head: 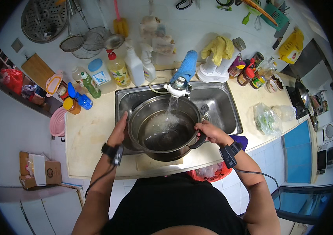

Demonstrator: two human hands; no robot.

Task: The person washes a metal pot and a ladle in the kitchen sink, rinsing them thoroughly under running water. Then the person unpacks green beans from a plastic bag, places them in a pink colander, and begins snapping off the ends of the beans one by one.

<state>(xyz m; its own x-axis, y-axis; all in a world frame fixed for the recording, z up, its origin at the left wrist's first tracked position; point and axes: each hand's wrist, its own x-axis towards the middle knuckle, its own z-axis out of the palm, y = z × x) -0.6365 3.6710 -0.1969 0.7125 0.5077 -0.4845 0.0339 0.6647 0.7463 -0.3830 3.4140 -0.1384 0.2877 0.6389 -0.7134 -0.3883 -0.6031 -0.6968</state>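
A large stainless steel pot [166, 149] holds water and sits over the front of the sink [221, 116], its near side over the counter edge. Water runs into it from a faucet [177, 89] with a blue cloth [187, 66] draped over it. My right hand [209, 132] grips the pot's right side at its black handle [198, 141]. On the left, my left hand [118, 130] is upright beside the pot wall, palm turned toward it. Its inner fingers are hidden, and whether it presses on the pot is unclear.
Bottles, including a yellow detergent bottle [118, 70], line the counter behind the sink. A steel scrubber [204, 109] lies in the right basin. Sauce jars [245, 77] and a plastic bag of greens [267, 119] stand right. Strainers [73, 43] hang on the wall.
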